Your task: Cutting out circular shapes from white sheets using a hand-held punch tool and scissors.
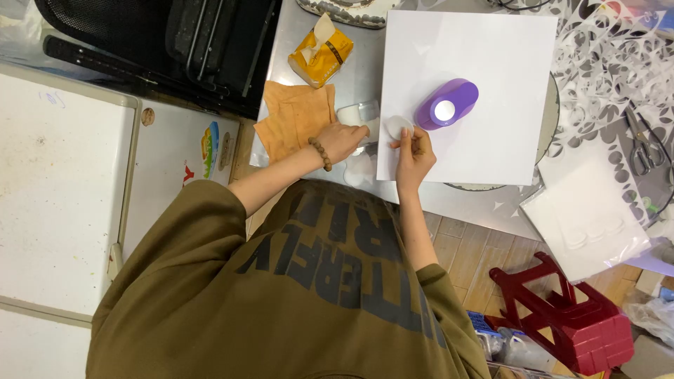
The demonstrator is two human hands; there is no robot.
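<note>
- White paper disc [399, 127] sits pinched between the fingers of the right hand [414, 153], at the near-left edge of the white card sheet [469, 91].
- Purple circle punch [447, 104] lies on the sheet just beyond and to the right of that disc, its long axis slanting away to the right; the right hand is the nearer one.
- Left hand [340, 139], a bead bracelet [321, 153] at its wrist, rests with fingers curled on a small clear container [358, 112] just off the sheet's left edge; whether it grips it I cannot tell.
- Orange cloth [295, 118] lies left of that hand, a yellow tissue pack [321, 57] beyond it.
- Bare sheet stretches right of the punch; scissors [640, 144] lie well apart, far right.
</note>
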